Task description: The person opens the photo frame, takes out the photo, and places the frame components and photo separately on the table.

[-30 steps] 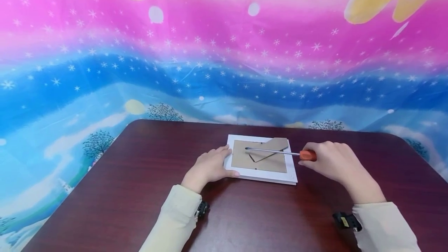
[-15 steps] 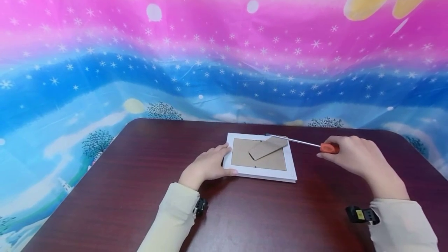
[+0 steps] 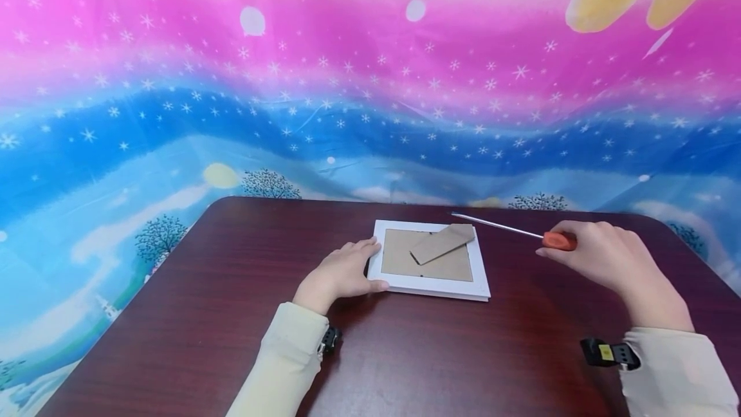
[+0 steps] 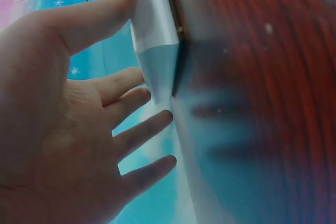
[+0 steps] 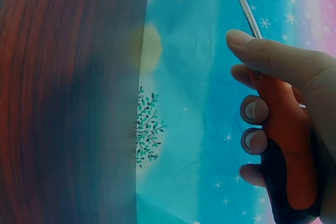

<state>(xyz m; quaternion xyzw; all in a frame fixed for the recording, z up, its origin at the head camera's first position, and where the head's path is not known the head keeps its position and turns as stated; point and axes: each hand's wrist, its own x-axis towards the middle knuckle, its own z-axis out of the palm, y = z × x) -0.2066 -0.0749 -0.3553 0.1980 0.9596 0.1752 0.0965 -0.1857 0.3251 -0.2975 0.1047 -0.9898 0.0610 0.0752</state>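
A white picture frame (image 3: 479, 274) lies face down on the table, its brown backing board (image 3: 399, 256) showing. A brown stand flap (image 3: 446, 242) slants across the backing toward the far right corner. My left hand (image 3: 343, 273) is at the frame's near left corner, thumb on the near edge and fingers along the left side. In the left wrist view its fingers (image 4: 142, 132) are straight and spread. My right hand (image 3: 604, 256) grips a screwdriver by its orange and black handle (image 5: 289, 145). The metal shaft (image 3: 498, 224) points left, its tip beyond the frame's far edge.
The dark red wooden table (image 3: 231, 340) has rounded far corners. Behind it hangs a pink and blue cloth (image 3: 347, 82) with snowflakes and trees. A black wrist camera (image 3: 608, 352) is strapped to the right wrist, another (image 3: 330, 340) to the left.
My right hand has moved right and a little away, carrying the screwdriver. Its tip has gone from over the backing, past the flap, to beyond the frame. My left hand stays at the frame.
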